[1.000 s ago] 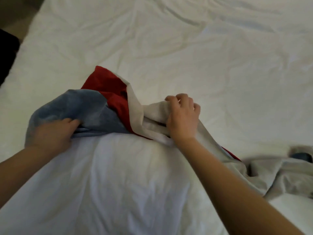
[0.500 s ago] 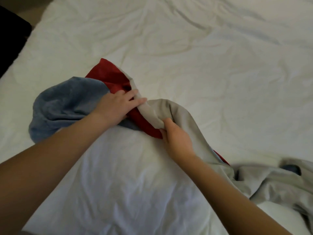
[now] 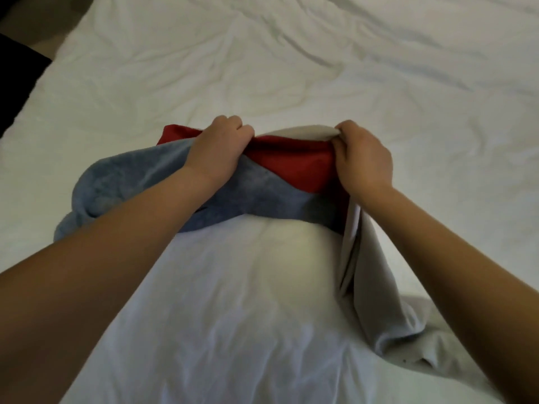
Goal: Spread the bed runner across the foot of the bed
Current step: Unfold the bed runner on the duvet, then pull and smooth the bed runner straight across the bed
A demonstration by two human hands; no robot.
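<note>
The bed runner (image 3: 294, 166) is a bunched cloth with a red face, a grey backing and a soft blue part, lying on the white bed (image 3: 291, 68). My left hand (image 3: 217, 148) grips the runner's far edge where red meets blue. My right hand (image 3: 361, 158) pinches the grey edge a little to the right, with the red cloth stretched between both hands. The blue part (image 3: 122, 182) is heaped at the left under my left forearm. A grey tail (image 3: 376, 287) hangs down to the lower right.
Wrinkled white bedding covers the whole bed beyond the runner. The bed's left edge (image 3: 38, 88) runs diagonally, with a dark object (image 3: 14, 83) and floor beside it at the far left.
Both hands have moved to the runner's far edge and pulled apart, stretching the red cloth between them. The grey edge has been lifted to the right; the view has come closer.
</note>
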